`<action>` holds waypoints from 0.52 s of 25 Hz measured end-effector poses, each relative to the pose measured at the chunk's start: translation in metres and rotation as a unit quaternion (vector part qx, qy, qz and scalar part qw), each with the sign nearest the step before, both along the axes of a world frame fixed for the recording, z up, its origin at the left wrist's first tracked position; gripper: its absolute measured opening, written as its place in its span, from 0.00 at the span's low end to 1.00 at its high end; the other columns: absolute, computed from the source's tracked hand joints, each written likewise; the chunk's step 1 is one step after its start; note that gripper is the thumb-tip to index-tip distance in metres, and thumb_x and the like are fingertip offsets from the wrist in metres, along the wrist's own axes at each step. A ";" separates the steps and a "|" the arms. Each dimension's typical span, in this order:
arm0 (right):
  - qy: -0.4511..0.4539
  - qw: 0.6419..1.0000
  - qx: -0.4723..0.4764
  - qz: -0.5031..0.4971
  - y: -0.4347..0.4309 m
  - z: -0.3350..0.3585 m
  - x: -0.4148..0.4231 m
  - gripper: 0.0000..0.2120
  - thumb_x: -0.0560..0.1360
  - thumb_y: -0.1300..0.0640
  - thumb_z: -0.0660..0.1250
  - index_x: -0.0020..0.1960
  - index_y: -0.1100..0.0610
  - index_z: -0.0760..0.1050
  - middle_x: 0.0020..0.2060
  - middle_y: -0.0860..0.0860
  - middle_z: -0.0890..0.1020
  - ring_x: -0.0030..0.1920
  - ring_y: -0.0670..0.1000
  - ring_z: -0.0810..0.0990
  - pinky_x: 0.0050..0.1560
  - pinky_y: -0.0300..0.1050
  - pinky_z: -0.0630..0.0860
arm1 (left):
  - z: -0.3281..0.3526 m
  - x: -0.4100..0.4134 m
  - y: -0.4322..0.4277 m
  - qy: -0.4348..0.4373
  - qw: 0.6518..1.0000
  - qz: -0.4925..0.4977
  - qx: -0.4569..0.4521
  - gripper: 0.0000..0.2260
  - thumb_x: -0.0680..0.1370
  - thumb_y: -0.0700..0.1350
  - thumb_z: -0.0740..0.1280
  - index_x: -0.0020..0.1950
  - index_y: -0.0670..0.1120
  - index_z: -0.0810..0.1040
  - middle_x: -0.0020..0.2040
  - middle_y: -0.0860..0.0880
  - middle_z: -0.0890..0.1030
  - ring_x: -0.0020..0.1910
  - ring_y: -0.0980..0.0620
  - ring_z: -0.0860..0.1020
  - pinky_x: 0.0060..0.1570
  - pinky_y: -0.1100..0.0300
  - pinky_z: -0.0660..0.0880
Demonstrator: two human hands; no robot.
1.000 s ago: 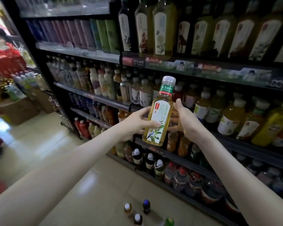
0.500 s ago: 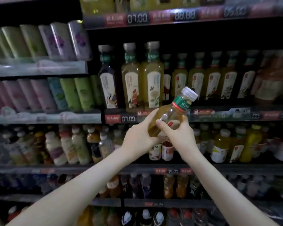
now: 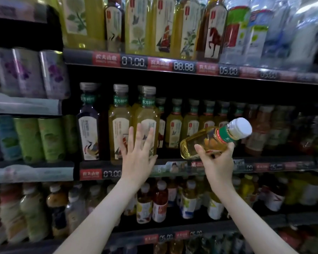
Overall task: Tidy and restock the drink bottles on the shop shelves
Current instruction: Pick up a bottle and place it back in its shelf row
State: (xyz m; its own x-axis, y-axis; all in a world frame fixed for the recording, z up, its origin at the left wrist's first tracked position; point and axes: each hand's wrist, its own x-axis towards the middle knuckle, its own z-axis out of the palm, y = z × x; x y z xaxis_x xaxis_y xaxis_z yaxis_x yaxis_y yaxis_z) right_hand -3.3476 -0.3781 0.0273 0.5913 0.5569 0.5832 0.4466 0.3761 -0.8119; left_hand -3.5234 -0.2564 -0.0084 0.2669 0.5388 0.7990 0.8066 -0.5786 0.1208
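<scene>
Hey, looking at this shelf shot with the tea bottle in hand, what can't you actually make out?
All in the head view:
- The held bottle: its main label is turned away and partly covered by the right hand.
- The left hand: it hides whether it touches the front yellow bottles.
- The top-shelf bottles: caps cut off by the upper edge.
- The far-right bottles: blurred, labels unreadable.

Label of held bottle (image 3: 200,141) unseen; far-right bottles (image 3: 264,129) blurred.
</scene>
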 end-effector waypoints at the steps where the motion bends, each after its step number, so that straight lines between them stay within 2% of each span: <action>1: -0.003 1.000 -0.006 0.002 0.010 0.005 0.007 0.28 0.70 0.56 0.75 0.62 0.52 0.63 0.49 0.40 0.76 0.46 0.29 0.76 0.43 0.19 0.68 | 0.002 0.005 0.006 0.003 1.000 0.020 0.001 0.44 0.70 0.55 0.72 0.78 0.52 0.49 0.78 0.41 0.47 0.76 0.39 0.46 0.69 0.33 0.48; 4: -0.011 0.998 -0.051 0.023 0.042 0.010 0.024 0.31 0.69 0.53 0.76 0.65 0.50 0.63 0.47 0.38 0.76 0.44 0.32 0.75 0.44 0.23 0.68 | -0.002 0.016 0.018 0.003 0.999 0.047 0.012 0.47 0.68 0.57 0.74 0.78 0.50 0.50 0.77 0.39 0.42 0.75 0.37 0.46 0.68 0.32 0.47; 7: -0.002 0.993 -0.109 0.038 0.072 0.009 0.036 0.35 0.69 0.47 0.75 0.69 0.52 0.63 0.51 0.44 0.77 0.52 0.45 0.76 0.53 0.38 0.71 | -0.010 0.019 0.026 -0.002 0.998 0.054 0.046 0.48 0.68 0.55 0.75 0.78 0.49 0.48 0.77 0.38 0.40 0.75 0.37 0.45 0.68 0.32 0.46; 9: -0.024 0.988 -0.148 0.031 0.088 0.007 0.038 0.36 0.67 0.43 0.75 0.68 0.54 0.65 0.52 0.47 0.77 0.54 0.50 0.78 0.52 0.42 0.73 | -0.012 0.022 0.027 -0.018 0.997 0.053 0.051 0.48 0.68 0.52 0.74 0.78 0.49 0.47 0.77 0.38 0.38 0.75 0.37 0.42 0.69 0.34 0.42; 13: -0.132 0.967 -0.219 0.003 0.113 0.013 0.027 0.38 0.68 0.36 0.71 0.67 0.57 0.64 0.56 0.53 0.78 0.55 0.56 0.79 0.49 0.47 0.77 | -0.015 0.038 0.028 -0.060 0.996 0.065 0.033 0.49 0.70 0.48 0.73 0.78 0.49 0.42 0.76 0.38 0.35 0.75 0.36 0.38 0.70 0.40 0.33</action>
State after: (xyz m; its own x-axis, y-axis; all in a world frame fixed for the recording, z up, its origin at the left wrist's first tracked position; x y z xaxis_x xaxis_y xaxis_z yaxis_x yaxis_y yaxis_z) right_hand -3.3205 -0.2653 0.0402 0.4498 0.7876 0.4211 0.6583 0.0263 -0.7523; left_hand -3.4850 -0.2283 -0.0234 0.0988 0.5084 0.8554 0.8576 -0.4796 0.1860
